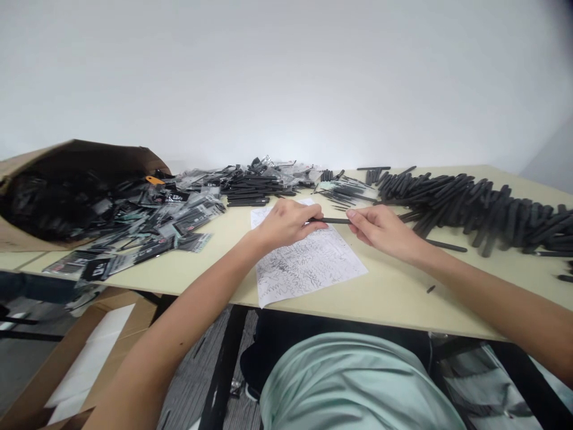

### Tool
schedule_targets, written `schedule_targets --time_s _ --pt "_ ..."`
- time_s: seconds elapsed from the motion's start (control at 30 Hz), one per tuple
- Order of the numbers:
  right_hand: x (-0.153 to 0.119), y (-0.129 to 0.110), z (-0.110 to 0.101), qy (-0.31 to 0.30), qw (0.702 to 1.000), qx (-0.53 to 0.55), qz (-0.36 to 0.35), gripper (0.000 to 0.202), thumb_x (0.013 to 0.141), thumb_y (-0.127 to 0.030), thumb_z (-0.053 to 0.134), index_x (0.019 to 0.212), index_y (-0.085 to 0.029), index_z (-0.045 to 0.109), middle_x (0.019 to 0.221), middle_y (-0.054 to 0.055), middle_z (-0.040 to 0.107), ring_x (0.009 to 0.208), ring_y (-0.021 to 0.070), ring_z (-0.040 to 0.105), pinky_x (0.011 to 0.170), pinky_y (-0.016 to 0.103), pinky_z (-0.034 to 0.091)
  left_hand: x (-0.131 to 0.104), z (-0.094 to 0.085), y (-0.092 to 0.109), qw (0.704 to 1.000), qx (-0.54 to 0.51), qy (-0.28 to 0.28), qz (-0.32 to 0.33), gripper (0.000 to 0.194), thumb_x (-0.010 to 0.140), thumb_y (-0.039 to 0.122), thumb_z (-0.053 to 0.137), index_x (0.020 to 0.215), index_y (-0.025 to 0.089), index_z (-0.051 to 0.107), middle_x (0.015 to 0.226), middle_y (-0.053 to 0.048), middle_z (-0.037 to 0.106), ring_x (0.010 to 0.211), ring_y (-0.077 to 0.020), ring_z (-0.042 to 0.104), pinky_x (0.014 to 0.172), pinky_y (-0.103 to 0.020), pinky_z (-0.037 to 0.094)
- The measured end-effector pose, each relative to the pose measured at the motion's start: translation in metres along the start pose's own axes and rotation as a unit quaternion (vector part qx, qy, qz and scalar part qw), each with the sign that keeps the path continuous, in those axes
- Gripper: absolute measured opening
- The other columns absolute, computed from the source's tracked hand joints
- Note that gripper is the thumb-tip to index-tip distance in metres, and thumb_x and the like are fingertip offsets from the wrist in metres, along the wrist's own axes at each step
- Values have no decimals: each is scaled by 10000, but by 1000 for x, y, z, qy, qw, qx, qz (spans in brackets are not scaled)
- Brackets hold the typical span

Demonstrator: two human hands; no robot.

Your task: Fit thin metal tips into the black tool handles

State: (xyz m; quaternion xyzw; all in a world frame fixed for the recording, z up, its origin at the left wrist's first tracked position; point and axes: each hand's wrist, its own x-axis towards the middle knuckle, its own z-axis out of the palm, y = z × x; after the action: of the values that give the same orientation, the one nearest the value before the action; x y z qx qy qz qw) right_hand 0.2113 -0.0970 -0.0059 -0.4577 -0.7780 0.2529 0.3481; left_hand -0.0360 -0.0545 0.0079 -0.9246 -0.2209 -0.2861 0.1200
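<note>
A slim black pen (335,221) is held level between my two hands. My left hand (293,222) is closed on its left end, and my right hand (378,229) pinches the right end. Beneath them lies a white sheet of paper (308,269) covered in dark scribbled strokes. Just past my hands, several thin dark refills (347,192) are spread on the table. To the right of my right hand rises a big heap of black pens (474,206).
On the left, a cardboard box (76,149) lies on its side, with packaged items (179,218) spilling out. A row of black pens (248,191) lies at the back. A small dark piece (430,289) sits near the table's front edge. An open carton (89,352) stands below.
</note>
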Motion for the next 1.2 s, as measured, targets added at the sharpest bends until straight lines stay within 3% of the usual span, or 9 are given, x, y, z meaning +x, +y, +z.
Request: schedule_targets --time_s 0.23,0.53,0.77,0.93,1.07,1.2 --pt "-3 2 13 -39 998 40 -23 533 975 -642 445 780 -185 638 520 -32 512 456 107 415 487 256 313 1 0 8 999 -27 -42 -1 323 976 489 573 1045 189 668 747 4 726 635 -120 643 601 -229 390" --pt "-4 1 13 -47 996 -17 -70 471 1007 -537 436 792 -181 657 568 -15 558 507 118 456 530 256 341 1 1 11 997 -15 -74 28 373 1045 464 430 934 180 644 715 -2 677 602 -120 582 576 -261 339" --pt "-3 2 12 -67 995 -30 -68 413 1010 -484 445 802 -185 640 591 -14 565 538 123 477 551 258 349 2 -2 13 994 -17 -95 50 364 1056 437 392 894 178 590 674 5 603 563 -124 503 560 -275 305" --pt "-3 1 10 -57 993 -52 -93 383 1010 -433 446 775 -188 624 617 -9 562 565 128 479 574 265 346 2 0 10 995 -44 -90 16 315 1019 441 479 903 184 619 687 15 637 583 -118 541 572 -263 327" --pt "-1 3 6 -55 988 -88 -117 286 997 -381 469 928 -186 666 695 11 629 597 144 516 596 276 351 3 0 4 996 -41 -77 -32 276 963 447 576 917 190 665 778 2 702 675 -130 614 629 -254 382" --pt "5 12 -5 -11 974 -191 -123 296 1001 -357 445 1004 -177 680 764 56 690 613 167 550 619 301 354 4 -4 -5 994 -43 -50 -91 175 907 367 652 937 198 691 891 -14 739 798 -158 666 704 -262 443"
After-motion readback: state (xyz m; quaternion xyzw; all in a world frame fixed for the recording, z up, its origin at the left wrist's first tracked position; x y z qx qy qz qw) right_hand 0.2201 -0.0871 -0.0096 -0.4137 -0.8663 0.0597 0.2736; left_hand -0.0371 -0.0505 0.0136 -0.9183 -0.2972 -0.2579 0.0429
